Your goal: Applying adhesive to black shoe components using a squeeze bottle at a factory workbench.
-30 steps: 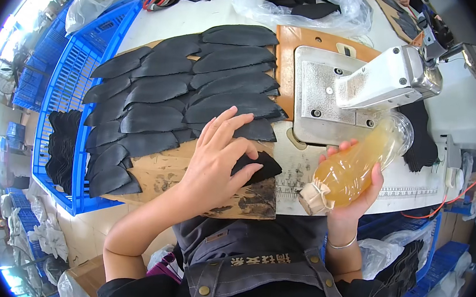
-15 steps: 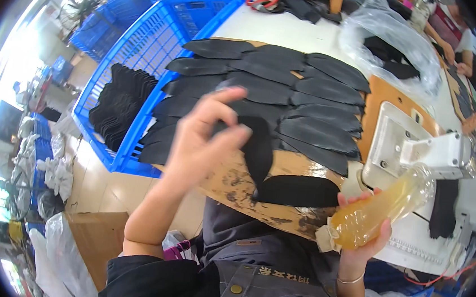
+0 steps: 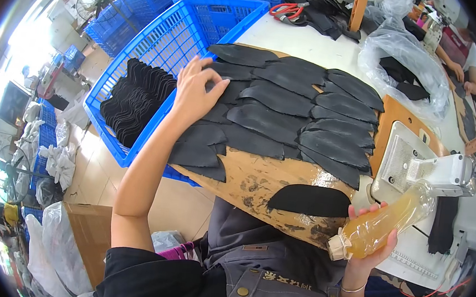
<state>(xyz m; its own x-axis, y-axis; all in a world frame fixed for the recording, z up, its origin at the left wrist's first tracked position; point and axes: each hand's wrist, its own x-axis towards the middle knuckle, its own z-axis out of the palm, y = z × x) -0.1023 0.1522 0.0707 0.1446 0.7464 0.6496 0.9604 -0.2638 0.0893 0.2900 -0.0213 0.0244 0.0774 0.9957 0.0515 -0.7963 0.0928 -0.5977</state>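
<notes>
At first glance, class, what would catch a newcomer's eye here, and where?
The yellowish bottle in the right hand stands out at the right. Overlapping dark pieces cover much of the brown board in the middle. A blue crate holding a black stack stands to their left.

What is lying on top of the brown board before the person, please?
Overlapping rows of dark pieces cover much of the brown board; one black piece lies apart on its bare part. The surface beneath them is hidden.
</notes>
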